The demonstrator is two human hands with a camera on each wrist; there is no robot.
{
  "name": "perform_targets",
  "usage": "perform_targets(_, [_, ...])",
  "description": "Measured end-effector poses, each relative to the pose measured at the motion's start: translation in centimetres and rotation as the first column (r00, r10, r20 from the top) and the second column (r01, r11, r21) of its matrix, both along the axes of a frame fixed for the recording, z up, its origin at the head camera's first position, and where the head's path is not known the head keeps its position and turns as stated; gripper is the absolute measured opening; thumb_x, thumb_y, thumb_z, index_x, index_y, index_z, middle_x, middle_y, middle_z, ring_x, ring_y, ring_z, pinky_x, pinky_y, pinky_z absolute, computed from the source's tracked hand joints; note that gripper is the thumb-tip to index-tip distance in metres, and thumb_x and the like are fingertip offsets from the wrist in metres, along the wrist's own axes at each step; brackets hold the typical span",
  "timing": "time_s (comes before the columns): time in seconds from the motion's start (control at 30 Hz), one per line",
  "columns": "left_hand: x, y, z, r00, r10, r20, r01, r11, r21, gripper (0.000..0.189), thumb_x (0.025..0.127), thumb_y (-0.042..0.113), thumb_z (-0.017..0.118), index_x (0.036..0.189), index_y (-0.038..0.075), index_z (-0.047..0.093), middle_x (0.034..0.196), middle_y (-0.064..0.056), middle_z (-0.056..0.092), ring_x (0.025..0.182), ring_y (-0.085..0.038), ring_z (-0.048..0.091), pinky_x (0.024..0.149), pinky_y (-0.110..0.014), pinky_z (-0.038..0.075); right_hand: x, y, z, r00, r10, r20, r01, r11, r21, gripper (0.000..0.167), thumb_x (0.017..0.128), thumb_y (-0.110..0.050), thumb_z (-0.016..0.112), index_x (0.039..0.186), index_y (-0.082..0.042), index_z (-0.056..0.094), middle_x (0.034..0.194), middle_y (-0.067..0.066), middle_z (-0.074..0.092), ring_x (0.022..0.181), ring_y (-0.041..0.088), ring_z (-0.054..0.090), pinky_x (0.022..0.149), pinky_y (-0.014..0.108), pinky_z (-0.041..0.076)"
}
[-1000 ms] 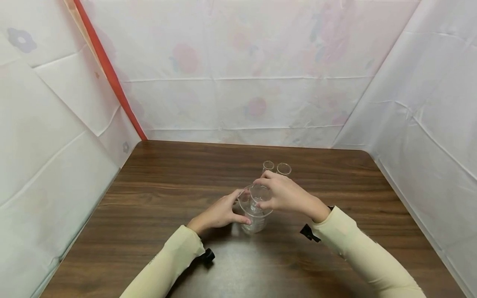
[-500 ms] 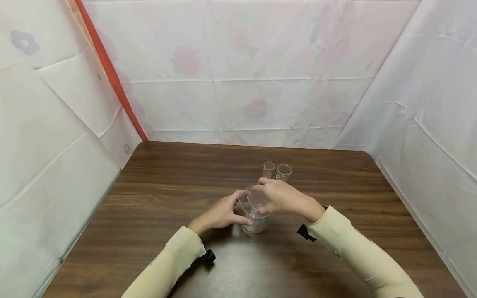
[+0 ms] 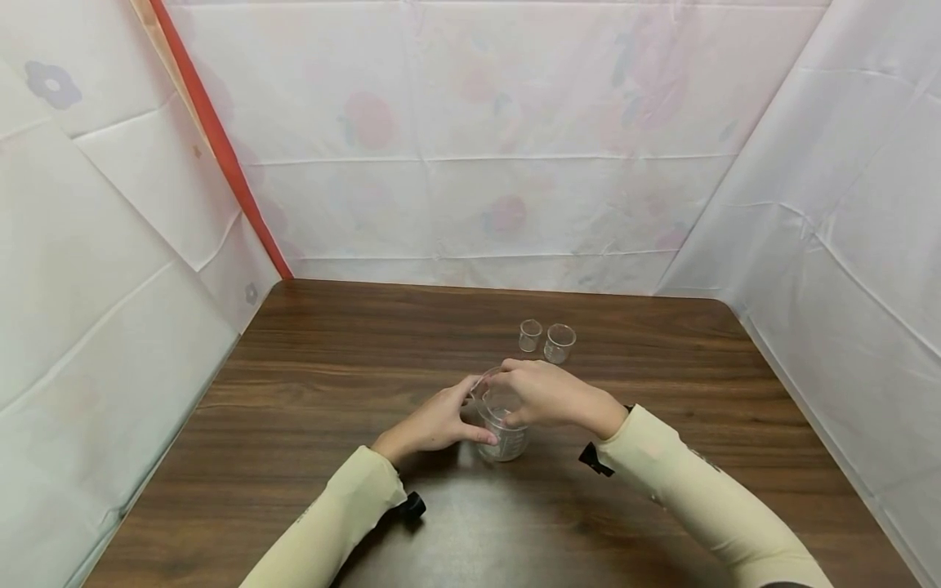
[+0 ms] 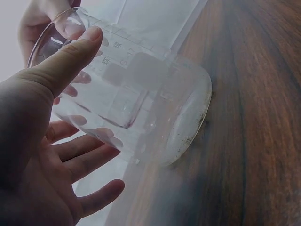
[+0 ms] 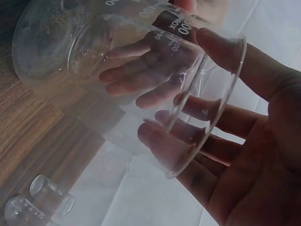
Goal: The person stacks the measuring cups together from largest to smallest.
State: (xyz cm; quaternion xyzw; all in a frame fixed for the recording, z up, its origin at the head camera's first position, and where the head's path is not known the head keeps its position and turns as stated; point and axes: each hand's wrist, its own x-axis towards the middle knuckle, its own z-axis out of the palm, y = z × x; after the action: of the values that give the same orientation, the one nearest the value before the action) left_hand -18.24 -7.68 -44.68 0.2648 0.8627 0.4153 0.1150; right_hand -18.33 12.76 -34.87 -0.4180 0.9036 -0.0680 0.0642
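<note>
A large clear glass beaker point(image 3: 507, 447) with printed graduations stands upright on the wooden table. My left hand point(image 3: 437, 420) holds its side, thumb on the near wall and fingers round the far side. A smaller glass beaker point(image 5: 91, 44) sits inside it, its rim below the larger rim in the right wrist view. My right hand point(image 3: 553, 394) reaches over the large rim and pinches the smaller beaker near its top. Its fingertips point(image 5: 153, 136) show through the outer glass. Whether the inner base touches the outer bottom, I cannot tell.
Two small glass beakers, one narrower point(image 3: 530, 336) and one wider point(image 3: 559, 344), stand side by side just beyond my right hand. White patterned sheets point(image 3: 441, 163) enclose the back and sides of the brown table point(image 3: 331, 343).
My right hand has moved down and slightly left, lowering the smaller beaker into the large one. The two small beakers behind have come fully into sight. My left hand stays put.
</note>
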Motion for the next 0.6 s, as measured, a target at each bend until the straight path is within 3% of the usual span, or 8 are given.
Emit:
perform_targets(0.17, [0.0, 0.0, 0.1, 1.000, 0.001, 0.013, -0.001, 1.000, -0.001, 0.089, 0.075, 0.048, 0.080, 0.146, 0.014, 0.038, 0.143, -0.009, 0.053, 0.128, -0.034, 0.054, 0.104, -0.051, 0.045, -0.2, -0.3, -0.3, 1.000, 0.012, -0.019, -0.011, 0.999, 0.035, 0.048, 0.076, -0.024, 0.081, 0.120, -0.012, 0.068, 0.117, 0.006, 0.067, 0.104, 0.021, 0.066, 0.090, 0.041, 0.054])
perform_targets(0.37, [-0.1, -0.1, 0.0, 1.000, -0.012, 0.019, 0.012, 1.000, 0.002, 0.089, 0.077, 0.048, 0.079, 0.147, 0.015, 0.036, 0.145, -0.008, 0.050, 0.131, -0.032, 0.051, 0.106, -0.051, 0.043, -0.2, -0.6, -0.8, 0.998, 0.038, -0.053, -0.035, 0.998, 0.051, 0.037, 0.078, -0.022, 0.078, 0.114, -0.017, 0.070, 0.114, 0.004, 0.070, 0.102, 0.020, 0.067, 0.083, 0.041, 0.055])
perform_targets(0.6, [0.1, -0.1, 0.1, 0.999, -0.015, 0.029, 0.015, 1.000, 0.000, 0.088, 0.078, 0.049, 0.078, 0.148, 0.019, 0.035, 0.147, -0.005, 0.049, 0.132, -0.032, 0.050, 0.107, -0.050, 0.043, -0.3, -1.1, -1.6, 0.998, 0.033, -0.051, -0.028, 0.995, 0.095, 0.042, 0.077, -0.022, 0.081, 0.117, -0.013, 0.069, 0.120, 0.005, 0.068, 0.110, 0.022, 0.065, 0.088, 0.039, 0.055])
